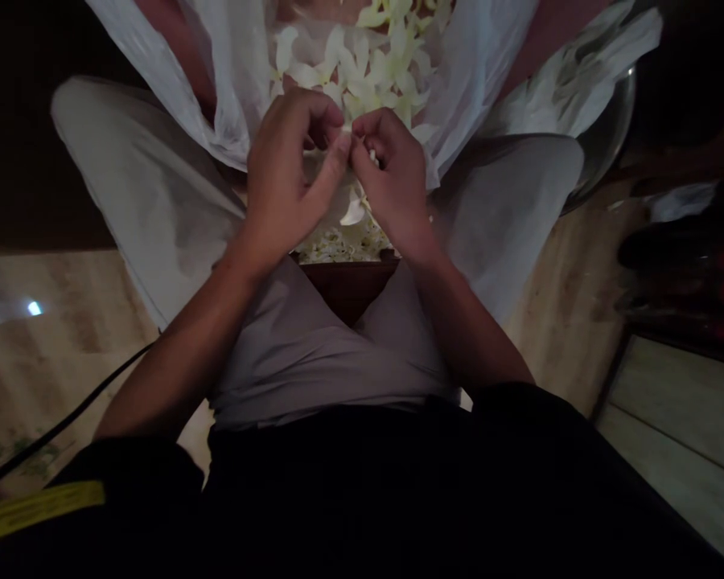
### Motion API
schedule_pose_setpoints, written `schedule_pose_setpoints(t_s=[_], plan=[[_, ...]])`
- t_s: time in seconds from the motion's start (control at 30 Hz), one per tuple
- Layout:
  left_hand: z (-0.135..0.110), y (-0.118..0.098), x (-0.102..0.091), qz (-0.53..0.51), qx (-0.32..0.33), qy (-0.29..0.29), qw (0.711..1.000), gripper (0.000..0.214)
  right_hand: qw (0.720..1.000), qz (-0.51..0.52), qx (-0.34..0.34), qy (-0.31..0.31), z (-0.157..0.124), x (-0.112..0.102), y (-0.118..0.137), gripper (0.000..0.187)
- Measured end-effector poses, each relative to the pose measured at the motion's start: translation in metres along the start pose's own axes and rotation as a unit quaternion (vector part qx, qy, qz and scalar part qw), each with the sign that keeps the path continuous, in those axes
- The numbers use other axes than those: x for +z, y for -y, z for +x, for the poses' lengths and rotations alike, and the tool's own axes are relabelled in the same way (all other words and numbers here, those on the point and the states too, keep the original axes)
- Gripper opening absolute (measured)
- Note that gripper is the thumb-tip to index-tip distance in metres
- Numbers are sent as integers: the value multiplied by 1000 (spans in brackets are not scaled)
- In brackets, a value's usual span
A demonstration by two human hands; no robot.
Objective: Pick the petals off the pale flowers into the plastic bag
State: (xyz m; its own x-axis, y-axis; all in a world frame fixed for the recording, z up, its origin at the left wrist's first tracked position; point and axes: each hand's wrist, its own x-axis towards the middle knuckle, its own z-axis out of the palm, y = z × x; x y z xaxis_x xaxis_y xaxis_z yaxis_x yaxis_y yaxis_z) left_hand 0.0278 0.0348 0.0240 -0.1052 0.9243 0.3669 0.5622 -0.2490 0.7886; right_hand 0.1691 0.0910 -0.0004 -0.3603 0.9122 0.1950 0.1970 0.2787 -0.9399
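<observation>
— Head view, look: the left hand (283, 173) is half-curled, thumb reaching across. Holding anything? Can't tell.

— The right hand (392, 173) is curled closed, pinching a small white blossom (372, 155) over the grey cloth trousers (157, 193).

— Right, below a crinkly white plastic bag (217, 96) heaped with creamy waxy flowers (368, 68).

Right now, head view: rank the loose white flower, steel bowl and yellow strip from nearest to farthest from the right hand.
Right hand:
1. Loose white flower, just below it.
2. Steel bowl, out to the right.
3. Yellow strip, lower left corner.
</observation>
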Motion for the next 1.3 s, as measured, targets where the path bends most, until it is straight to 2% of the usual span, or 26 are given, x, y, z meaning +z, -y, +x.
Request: schedule_pose_setpoints(t_s=[0.1,0.23,0.37,0.53,0.63,0.8,0.9,1.1,1.2,1.3], plan=[[0,6,-1,55,-16,36,998,33,1000,-4,16,19,-1,1,2,20],[1,13,-3,27,-66,68,995,29,999,18,35,31,-3,2,2,17],[0,15,0,-5,-71,62,996,36,996,75,33,36,-4,2,0,16],[0,15,1,8,-73,52,996,38,994,58,84,40,-4,2,-2,25],[0,13,1,-7,-76,45,996,40,995,59,78,34,-3,3,-2,27],[0,14,2,-26,-97,52,994,43,992,115,30,32,-1,3,-2,12],[1,15,3,-28,-95,44,994,43,990,138,10,35,-2,3,-2,11],[1,18,2,-30,-102,44,993,36,993,112,33,37,-4,1,-1,12],[0,21,0,-32,-95,45,994,37,995,82,44,43,-4,0,0,19],[0,20,-1,-29,-80,47,995,36,996,74,25,35,-4,0,2,28]])
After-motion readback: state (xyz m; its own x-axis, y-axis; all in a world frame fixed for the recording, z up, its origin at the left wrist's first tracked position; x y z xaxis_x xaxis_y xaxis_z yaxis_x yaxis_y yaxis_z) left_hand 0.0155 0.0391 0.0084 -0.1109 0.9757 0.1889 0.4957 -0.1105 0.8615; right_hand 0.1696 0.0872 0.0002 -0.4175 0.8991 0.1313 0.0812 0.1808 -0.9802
